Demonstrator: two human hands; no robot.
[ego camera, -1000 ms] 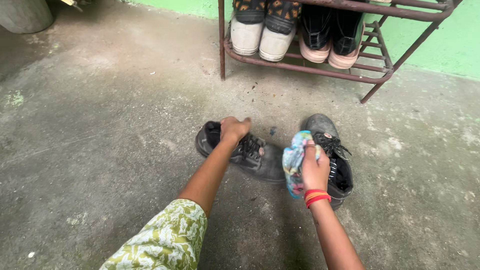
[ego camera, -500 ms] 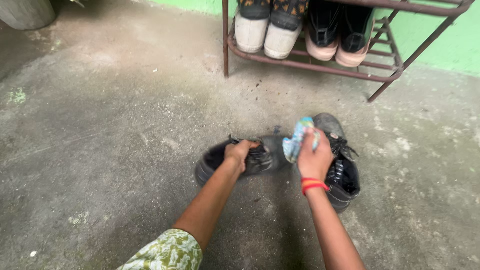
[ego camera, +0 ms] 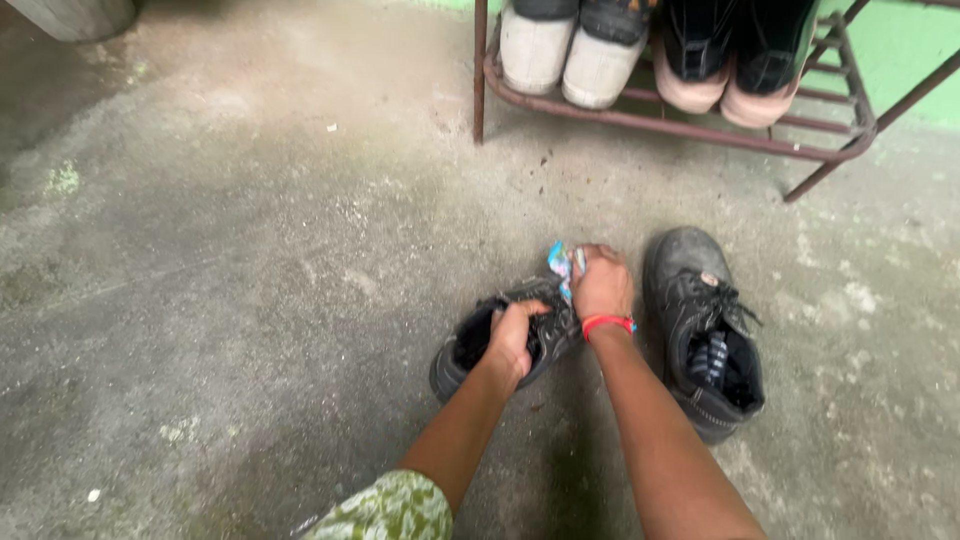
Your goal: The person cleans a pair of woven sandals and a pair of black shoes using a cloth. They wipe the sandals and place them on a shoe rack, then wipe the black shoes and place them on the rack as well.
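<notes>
Here, left hand closed around collar of dark shoe at 6 o'clock on concrete floor; right hand fisted on bunched cloth at toe. Risk: shoe twists loose under rubbing, grip one-sided. Second shoe at 4 o'clock, apart
</notes>
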